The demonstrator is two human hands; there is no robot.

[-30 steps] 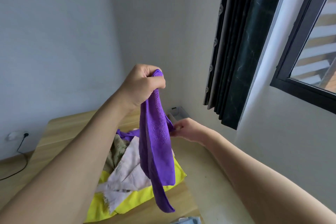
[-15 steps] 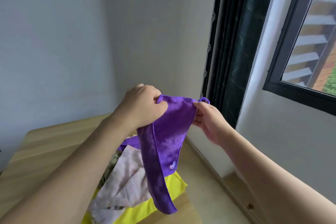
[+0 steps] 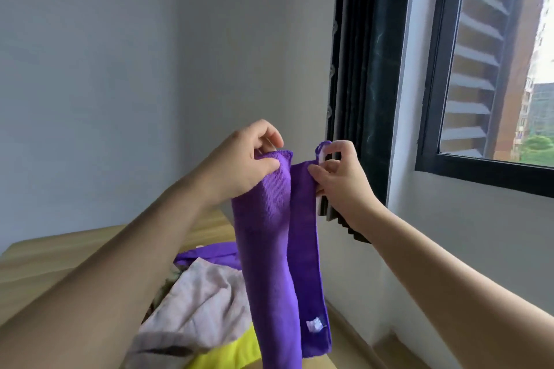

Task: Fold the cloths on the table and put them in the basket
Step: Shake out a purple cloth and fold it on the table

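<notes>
Left hand and right hand are each pinching a top corner of the purple cloth, hanging above the pile at 6 o'clock. Basket possibly out of view. Risk: a thin pinch slipping, cloth dropping onto the pile.

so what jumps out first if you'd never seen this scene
The purple cloth, held up mid-frame and hanging in two long folds: the left hand pinches one top corner, the right hand the other. Beneath it, a heap of cloths in pale pink, yellow and purple lies on the wooden table. At right, a dark curtain hangs beside the window.
</notes>
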